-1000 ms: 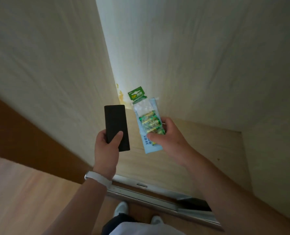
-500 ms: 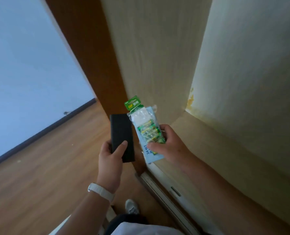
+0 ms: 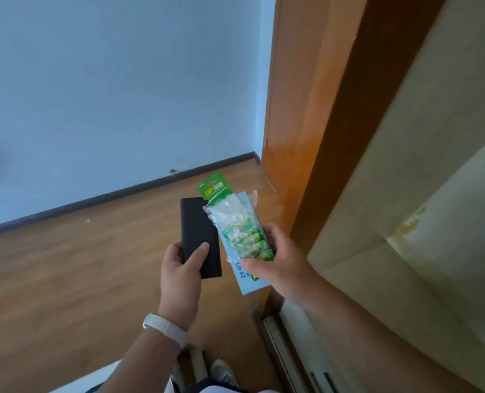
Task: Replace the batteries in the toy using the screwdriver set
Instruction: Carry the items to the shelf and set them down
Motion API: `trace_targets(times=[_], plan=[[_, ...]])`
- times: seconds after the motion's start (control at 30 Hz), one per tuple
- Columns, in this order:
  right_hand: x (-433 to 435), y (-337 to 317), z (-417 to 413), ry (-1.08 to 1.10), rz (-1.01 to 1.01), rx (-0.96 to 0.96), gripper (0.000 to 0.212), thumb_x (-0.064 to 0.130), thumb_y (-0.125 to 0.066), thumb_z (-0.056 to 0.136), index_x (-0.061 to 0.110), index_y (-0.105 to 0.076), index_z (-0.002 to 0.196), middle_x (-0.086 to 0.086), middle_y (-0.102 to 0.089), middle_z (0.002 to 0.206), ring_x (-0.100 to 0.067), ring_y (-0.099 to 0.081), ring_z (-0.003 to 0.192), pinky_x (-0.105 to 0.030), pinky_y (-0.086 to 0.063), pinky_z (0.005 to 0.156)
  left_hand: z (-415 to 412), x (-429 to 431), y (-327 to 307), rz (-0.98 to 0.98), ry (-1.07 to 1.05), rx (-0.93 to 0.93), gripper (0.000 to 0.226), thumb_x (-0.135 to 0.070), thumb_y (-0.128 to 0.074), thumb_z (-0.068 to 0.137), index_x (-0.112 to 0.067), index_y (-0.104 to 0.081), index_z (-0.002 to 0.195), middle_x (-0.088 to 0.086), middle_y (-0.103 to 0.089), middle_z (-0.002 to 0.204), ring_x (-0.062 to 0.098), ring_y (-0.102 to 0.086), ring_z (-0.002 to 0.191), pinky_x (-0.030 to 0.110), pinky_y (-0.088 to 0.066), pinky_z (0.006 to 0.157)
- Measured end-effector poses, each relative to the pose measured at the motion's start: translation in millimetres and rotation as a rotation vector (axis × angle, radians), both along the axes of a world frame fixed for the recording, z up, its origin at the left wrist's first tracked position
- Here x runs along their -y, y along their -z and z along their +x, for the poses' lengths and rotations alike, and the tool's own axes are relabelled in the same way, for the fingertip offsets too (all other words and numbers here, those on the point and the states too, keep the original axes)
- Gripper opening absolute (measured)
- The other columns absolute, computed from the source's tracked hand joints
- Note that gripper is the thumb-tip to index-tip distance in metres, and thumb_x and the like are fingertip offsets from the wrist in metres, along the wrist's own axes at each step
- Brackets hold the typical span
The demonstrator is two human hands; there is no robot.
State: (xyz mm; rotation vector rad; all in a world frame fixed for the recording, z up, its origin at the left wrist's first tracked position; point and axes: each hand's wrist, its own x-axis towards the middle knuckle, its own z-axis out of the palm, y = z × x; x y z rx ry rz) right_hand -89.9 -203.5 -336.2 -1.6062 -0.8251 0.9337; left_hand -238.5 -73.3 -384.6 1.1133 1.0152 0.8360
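Observation:
My left hand (image 3: 182, 275) grips a flat black case (image 3: 199, 232) by its lower end, thumb laid across its face. My right hand (image 3: 281, 265) grips a clear plastic pack of green batteries (image 3: 242, 234) with a green hang tab, stacked on a light blue printed box (image 3: 252, 282). Both are held upright in front of me, side by side and almost touching. The toy is not in view.
An open wooden wardrobe with pale inner panels (image 3: 422, 194) and an orange-brown door frame (image 3: 301, 109) fills the right. Its sliding rail (image 3: 289, 344) runs along the floor. A wooden floor (image 3: 65, 279) and a pale blue wall with dark skirting (image 3: 94, 80) lie left.
The view has swung left, away from the wardrobe's inside toward the room's floor and wall. Both hands keep the same grips on the case and the battery pack.

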Motion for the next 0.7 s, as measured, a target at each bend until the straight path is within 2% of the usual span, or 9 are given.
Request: trace_targets(times=[0.07, 0.13, 0.27, 0.33, 0.43, 0.53, 0.7], plan=[[-29, 1, -1, -0.032, -0.014, 0.000, 0.050, 0.037, -0.078, 0.069, 0.043, -0.051, 0.111, 0.016, -0.068, 0.102, -0.007, -0.070, 0.091, -0.027, -0.060, 0.073, -7, -22, 2, -0.017, -0.036, 0.009, 0.037, -0.041, -0.077, 0.071, -0.025, -0.066, 0.102, 0.000, -0.076, 0.097, 0.021, -0.073, 0.087, 0.040, -0.060, 0.072], [-60, 3, -3, -0.046, -0.033, 0.010, 0.050, 0.034, -0.079, 0.069, 0.040, -0.052, 0.110, 0.011, -0.069, 0.102, -0.008, -0.071, 0.089, -0.029, -0.061, 0.073, -18, -42, 4, -0.028, -0.063, 0.013, 0.037, -0.039, -0.076, 0.071, -0.022, -0.066, 0.103, -0.002, -0.075, 0.094, 0.018, -0.073, 0.085, 0.040, -0.060, 0.072], [-126, 4, -14, -0.108, -0.061, 0.026, 0.052, 0.036, -0.080, 0.068, 0.040, -0.052, 0.112, 0.006, -0.069, 0.105, -0.008, -0.071, 0.088, -0.029, -0.061, 0.071, -48, -88, 4, -0.015, -0.116, 0.024, 0.036, -0.036, -0.075, 0.073, -0.019, -0.066, 0.103, -0.006, -0.075, 0.088, 0.013, -0.071, 0.080, 0.030, -0.057, 0.064], [-155, 8, -23, -0.134, -0.073, 0.014, 0.053, 0.032, -0.081, 0.070, 0.039, -0.052, 0.113, 0.005, -0.069, 0.107, -0.011, -0.072, 0.090, -0.039, -0.061, 0.078, -64, -112, 4, -0.012, -0.162, 0.026, 0.037, -0.036, -0.074, 0.073, -0.018, -0.066, 0.104, -0.006, -0.075, 0.089, 0.010, -0.071, 0.080, 0.027, -0.056, 0.064], [-195, 12, -40, -0.184, -0.089, 0.038, 0.055, 0.037, -0.081, 0.064, 0.039, -0.053, 0.111, 0.008, -0.069, 0.105, -0.012, -0.072, 0.091, -0.045, -0.060, 0.083, -90, -141, 4, -0.007, -0.245, 0.039, 0.038, -0.035, -0.074, 0.074, -0.019, -0.065, 0.106, -0.008, -0.075, 0.091, 0.007, -0.071, 0.081, 0.027, -0.055, 0.068], [-230, 12, -60, -0.239, -0.090, 0.047, 0.055, 0.040, -0.081, 0.061, 0.039, -0.054, 0.109, 0.010, -0.071, 0.101, -0.013, -0.072, 0.090, -0.046, -0.059, 0.084, -116, -162, 5, -0.006, -0.325, 0.049, 0.032, -0.031, -0.076, 0.078, -0.019, -0.065, 0.106, -0.005, -0.073, 0.093, 0.008, -0.070, 0.083, 0.028, -0.055, 0.070], [-276, 15, -93, -0.330, -0.078, 0.055, 0.052, 0.043, -0.081, 0.056, 0.043, -0.056, 0.102, 0.016, -0.071, 0.096, -0.012, -0.071, 0.087, -0.045, -0.059, 0.083, -155, -183, 4, -0.025, -0.437, 0.045, 0.037, -0.036, -0.074, 0.073, -0.022, -0.066, 0.107, -0.004, -0.074, 0.096, 0.010, -0.070, 0.085, 0.036, -0.059, 0.075]])
